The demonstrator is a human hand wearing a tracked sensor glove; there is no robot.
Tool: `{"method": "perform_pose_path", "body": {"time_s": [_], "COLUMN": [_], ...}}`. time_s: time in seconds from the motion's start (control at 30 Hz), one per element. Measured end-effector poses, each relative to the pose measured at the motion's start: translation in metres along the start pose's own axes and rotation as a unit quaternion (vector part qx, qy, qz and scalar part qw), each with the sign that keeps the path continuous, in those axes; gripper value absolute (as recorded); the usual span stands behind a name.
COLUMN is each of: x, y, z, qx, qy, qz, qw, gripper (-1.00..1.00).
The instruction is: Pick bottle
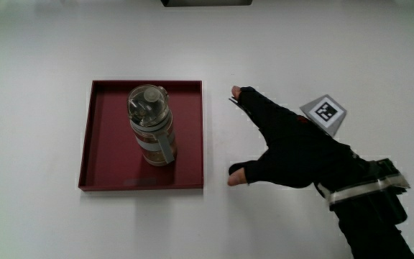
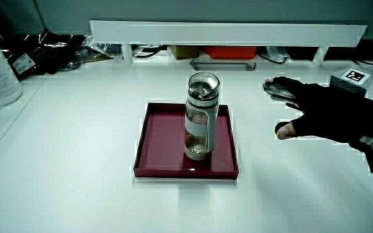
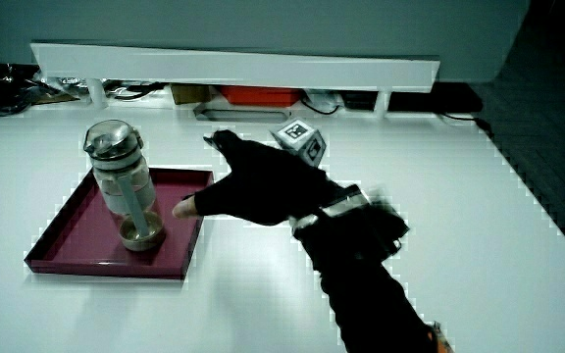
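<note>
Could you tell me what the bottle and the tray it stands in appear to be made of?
The bottle: clear glass or hard plastic, since the tray shows through its wall; which of the two is unclear. Its cap looks like clear plastic with a grey strap down the side. The tray: dark red with a smooth, faintly glossy floor and thin upright walls, probably plastic or lacquered board.

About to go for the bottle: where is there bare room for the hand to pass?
Bare table lies between the hand and the red tray, and between the tray and the person. Inside the tray, the floor nearer the person than the bottle is free. The bottle stands upright mid-tray, apart from every wall.
</note>
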Motion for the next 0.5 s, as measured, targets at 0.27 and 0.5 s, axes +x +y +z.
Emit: {"method": "perform_pose_path", "body": {"time_s": [0.27,0.5], "x": [-0.010,0.001], "y": [0.029,0.060], "z": [-0.016,-0.038], "qx": [-0.021,-0.038], "qy": [0.047,0.052], "qz": [0.005,0.030], "qw": [0.9987,0.9975], "gripper": [0.00,0.00]}}
